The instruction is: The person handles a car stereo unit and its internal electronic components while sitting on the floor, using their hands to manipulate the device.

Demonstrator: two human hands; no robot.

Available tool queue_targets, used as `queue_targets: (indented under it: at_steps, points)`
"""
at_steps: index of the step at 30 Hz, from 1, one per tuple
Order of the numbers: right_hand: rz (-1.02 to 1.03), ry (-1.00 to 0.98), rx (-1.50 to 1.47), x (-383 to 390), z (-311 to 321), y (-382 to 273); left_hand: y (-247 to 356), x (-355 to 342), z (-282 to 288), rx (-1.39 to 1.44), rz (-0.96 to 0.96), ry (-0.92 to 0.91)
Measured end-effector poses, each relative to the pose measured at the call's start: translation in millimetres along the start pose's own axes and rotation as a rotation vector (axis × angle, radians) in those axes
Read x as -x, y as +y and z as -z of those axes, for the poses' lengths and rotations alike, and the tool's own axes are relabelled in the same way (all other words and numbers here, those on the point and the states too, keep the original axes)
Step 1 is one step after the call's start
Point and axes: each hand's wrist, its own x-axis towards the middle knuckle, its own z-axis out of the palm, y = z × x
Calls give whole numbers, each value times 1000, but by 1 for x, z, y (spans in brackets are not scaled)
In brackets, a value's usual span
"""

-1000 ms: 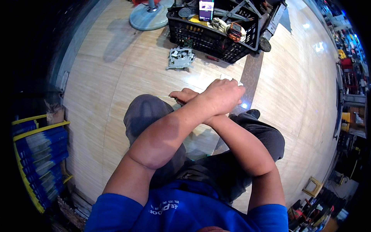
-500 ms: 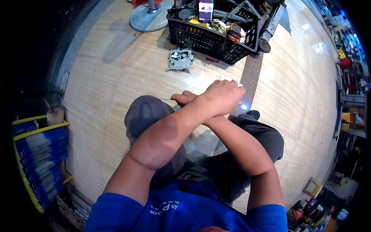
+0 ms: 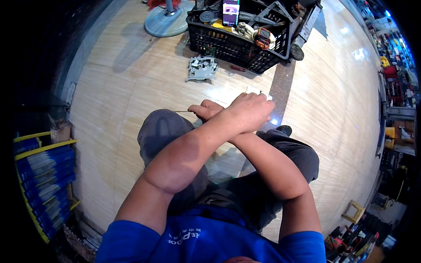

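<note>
My forearms are crossed, the left lying over the right. At the right of centre my left hand (image 3: pixel 252 107) is closed, its back toward me; a white flat piece (image 3: pixel 253 90) sticks out beyond its knuckles. Its fingertips are mostly hidden. Left of it, partly behind my left forearm, my right hand (image 3: pixel 206 109) is closed around a thin rod (image 3: pixel 181 111) that points left above my knee. The rod's other end is hidden in the hand. Farther off on the floor lies a grey metal bracket-like mechanism (image 3: pixel 201 70).
A black plastic crate (image 3: pixel 237 46) holds tools, a lit phone (image 3: pixel 230 13) and an orange meter (image 3: pixel 263 37). A red-handled tool (image 3: pixel 238 68) lies beside it. A round stand base (image 3: pixel 169 22) stands far left, a yellow rack with blue boxes (image 3: pixel 48 171) at left, a small stool (image 3: pixel 353 212) at right.
The view has shifted slightly. More of the right hand and of the rod shows at the left, and more of the white piece beyond the left hand. Both hands stay closed.
</note>
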Motion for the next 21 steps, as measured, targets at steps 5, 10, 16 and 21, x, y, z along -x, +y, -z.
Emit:
queue_targets:
  at_steps: [5, 10, 16, 21]
  points:
    - [32, 60, -106, 4, -3, 0, -3, 0, -1, -4, -11, 35]
    - [71, 136, 4, 2, -16, 8, -2, -1, -2, -8, -12, 9]
    - [115, 190, -124, 2, -4, -4, -3, 2, -1, -12, -12, 18]
    - [71, 148, -1, 0, -19, 8, -1, 1, 1, -8, -13, 14]
